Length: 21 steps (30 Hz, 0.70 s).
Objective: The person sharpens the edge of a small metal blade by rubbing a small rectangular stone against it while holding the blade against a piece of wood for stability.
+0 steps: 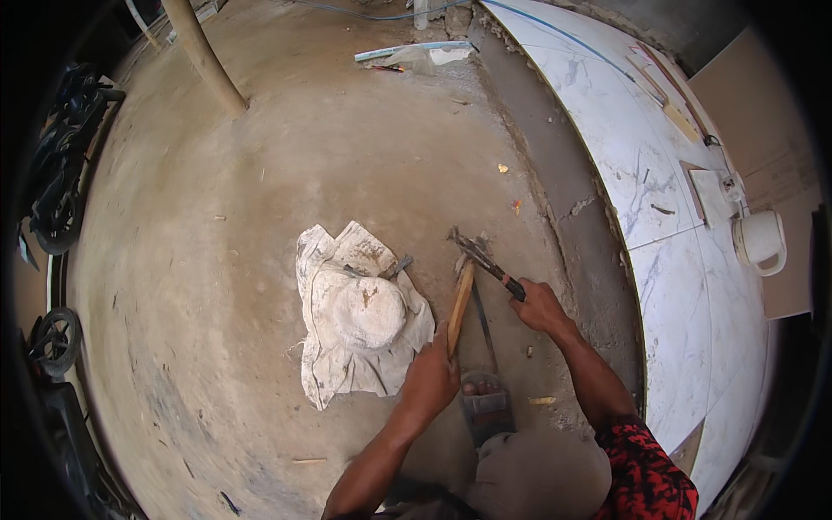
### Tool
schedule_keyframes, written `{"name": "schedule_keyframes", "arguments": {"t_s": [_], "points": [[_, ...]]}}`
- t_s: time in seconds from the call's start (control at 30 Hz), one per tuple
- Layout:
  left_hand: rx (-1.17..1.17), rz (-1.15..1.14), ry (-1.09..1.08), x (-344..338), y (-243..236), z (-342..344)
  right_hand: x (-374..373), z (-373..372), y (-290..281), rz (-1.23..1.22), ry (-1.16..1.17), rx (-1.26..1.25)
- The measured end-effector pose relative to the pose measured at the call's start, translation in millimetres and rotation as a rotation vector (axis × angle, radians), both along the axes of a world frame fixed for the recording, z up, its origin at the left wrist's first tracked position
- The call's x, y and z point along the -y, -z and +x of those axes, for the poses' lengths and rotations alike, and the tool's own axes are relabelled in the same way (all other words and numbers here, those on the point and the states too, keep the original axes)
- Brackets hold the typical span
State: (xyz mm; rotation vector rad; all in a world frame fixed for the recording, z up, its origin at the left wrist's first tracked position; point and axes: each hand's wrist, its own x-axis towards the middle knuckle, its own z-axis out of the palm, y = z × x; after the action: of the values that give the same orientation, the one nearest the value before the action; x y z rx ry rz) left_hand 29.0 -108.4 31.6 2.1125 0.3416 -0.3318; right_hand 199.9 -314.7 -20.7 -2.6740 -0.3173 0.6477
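Observation:
My left hand [432,379] is closed around the light wooden handle [461,305] of a tool whose far end is partly hidden. My right hand [541,306] grips a long dark metal tool [485,260] by its black grip; it looks like pliers or pincers. The two tools meet or overlap where the wooden handle ends; whether they touch I cannot tell. Left of my hands, a dirty white sack [325,373] lies spread on the floor, with a round white lump [368,314] on it. A thin dark strip [484,325] runs down toward my sandalled foot [485,403].
A raised white tiled ledge [685,312] runs along the right, bearing a white jug [761,241] and long-handled tools [667,100]. A wooden post [204,56] stands at the back left. Motorbikes [65,182] line the left edge. A pale pipe [412,50] lies far ahead.

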Motion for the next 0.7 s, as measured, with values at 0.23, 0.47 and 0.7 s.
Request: {"name": "schedule_keyframes", "arguments": {"t_s": [0.23,0.47,0.7], "points": [[0.105,0.019,0.053,-1,2,-3,20,-13,18,0.317,-0.103,0.144],[0.069,0.063,0.076,-5,7,-17,1,-41,-31,0.411,0.115,-0.007],[0.064,-0.004,0.097,-5,9,-14,23,-35,41,0.343,0.357,-0.195]]}}
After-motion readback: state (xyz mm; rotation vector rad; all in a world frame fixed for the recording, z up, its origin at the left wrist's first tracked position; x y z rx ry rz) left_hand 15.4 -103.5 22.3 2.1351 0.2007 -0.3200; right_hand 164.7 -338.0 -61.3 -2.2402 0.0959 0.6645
